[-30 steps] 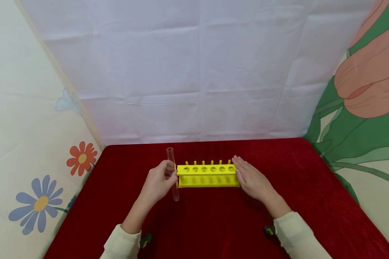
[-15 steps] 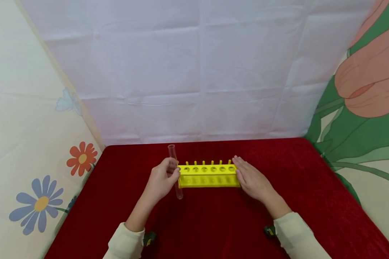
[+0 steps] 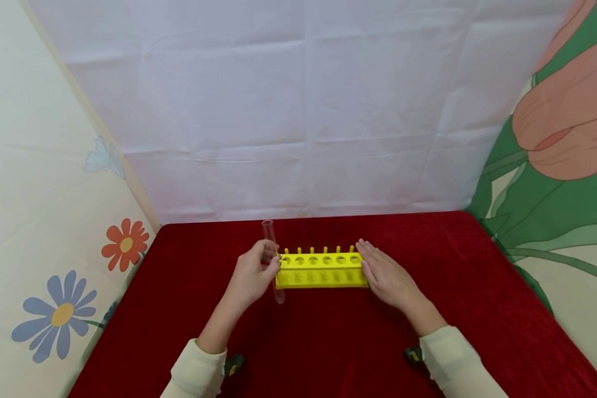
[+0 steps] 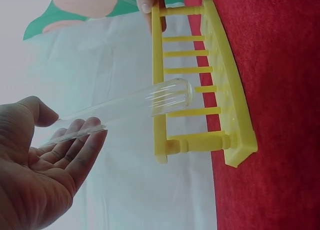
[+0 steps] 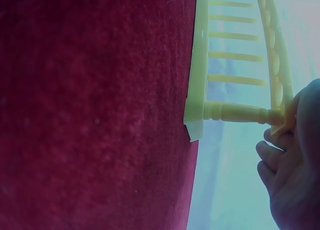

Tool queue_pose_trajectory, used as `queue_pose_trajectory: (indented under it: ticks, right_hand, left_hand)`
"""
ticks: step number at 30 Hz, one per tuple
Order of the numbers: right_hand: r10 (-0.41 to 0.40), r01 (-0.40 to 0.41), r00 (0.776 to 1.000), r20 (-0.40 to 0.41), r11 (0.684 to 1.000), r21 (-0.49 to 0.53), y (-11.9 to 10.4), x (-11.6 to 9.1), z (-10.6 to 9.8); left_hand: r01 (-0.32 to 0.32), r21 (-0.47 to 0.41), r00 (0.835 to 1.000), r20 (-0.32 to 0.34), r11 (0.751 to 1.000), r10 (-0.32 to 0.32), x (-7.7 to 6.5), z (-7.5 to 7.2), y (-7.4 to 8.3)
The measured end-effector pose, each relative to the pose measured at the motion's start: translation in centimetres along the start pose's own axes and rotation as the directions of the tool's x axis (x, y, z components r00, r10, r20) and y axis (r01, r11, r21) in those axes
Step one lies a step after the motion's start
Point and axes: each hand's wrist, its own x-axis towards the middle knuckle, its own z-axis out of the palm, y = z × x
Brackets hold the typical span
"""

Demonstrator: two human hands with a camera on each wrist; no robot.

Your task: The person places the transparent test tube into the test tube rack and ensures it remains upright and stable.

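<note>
Clear round-bottomed test tube (image 4: 130,103), tilted at the left end of a six-hole yellow plastic rack (image 3: 323,278), pinched in the grip of the left hand (image 3: 250,273), right hand (image 3: 390,276) with grip unclosed, straight fingers against the rack's right end, red-cloth-covered table (image 3: 328,342) beneath.

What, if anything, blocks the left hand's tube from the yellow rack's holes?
Nothing visible does. The holes look unfilled; the right hand touches only the right end of the yellow rack. I can't tell whether the clear tube has its lower end above the top plate.
</note>
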Motion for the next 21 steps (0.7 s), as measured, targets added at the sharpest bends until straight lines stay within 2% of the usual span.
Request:
queue_pose_trajectory:
  ticks: [10, 21]
  right_hand:
    - [0.006, -0.006, 1.000, 0.001, 1.000, 0.002, -0.09, -0.12, -0.15]
    - [-0.008, 0.008, 1.000, -0.007, 1.000, 0.004, 0.05, -0.07, -0.02]
  left_hand:
    - [-0.021, -0.018, 1.000, 0.011, 1.000, 0.022, 0.44, 0.37, 0.49]
    - [0.004, -0.044, 1.000, 0.015, 0.999, -0.003, 0.86, 0.75, 0.85]
